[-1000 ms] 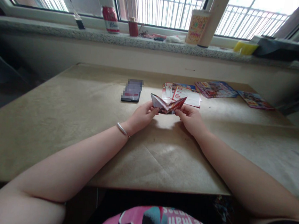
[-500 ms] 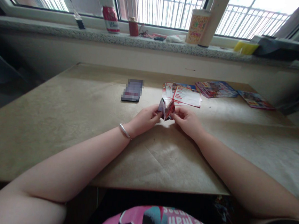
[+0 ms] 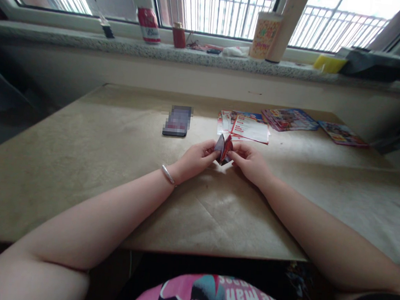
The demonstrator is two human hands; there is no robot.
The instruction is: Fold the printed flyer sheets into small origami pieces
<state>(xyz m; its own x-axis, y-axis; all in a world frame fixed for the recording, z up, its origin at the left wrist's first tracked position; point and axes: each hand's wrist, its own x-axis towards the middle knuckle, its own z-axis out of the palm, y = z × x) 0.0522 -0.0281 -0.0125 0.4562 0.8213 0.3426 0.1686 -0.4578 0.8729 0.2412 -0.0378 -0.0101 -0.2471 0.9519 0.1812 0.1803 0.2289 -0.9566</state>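
Note:
A small piece of folded paper (image 3: 227, 147), red on one side and greyish on the other, is pinched between my hands above the table. My left hand (image 3: 201, 157) grips its left side with thumb and fingers; a silver bangle circles that wrist. Its right side is in the grasp of my right hand (image 3: 250, 160). The paper's points stand upward with a narrow gap between the halves. Just beyond it lie printed sheets (image 3: 251, 128), white with red and blue print, overlapping one another. Parts of my fingers are hidden behind the paper.
A phone-like dark slab (image 3: 177, 121), partly pixelated, lies left of the sheets. Colourful leaflets (image 3: 288, 119) and another leaflet (image 3: 342, 134) rest at the back right. On the stone windowsill (image 3: 194, 56) stand a red can (image 3: 148, 25), a red bottle (image 3: 178, 35) and a patterned cup (image 3: 265, 35).
My hands have come slightly closer together, the left one shifting a little right. The gap between the folded paper's halves has narrowed.

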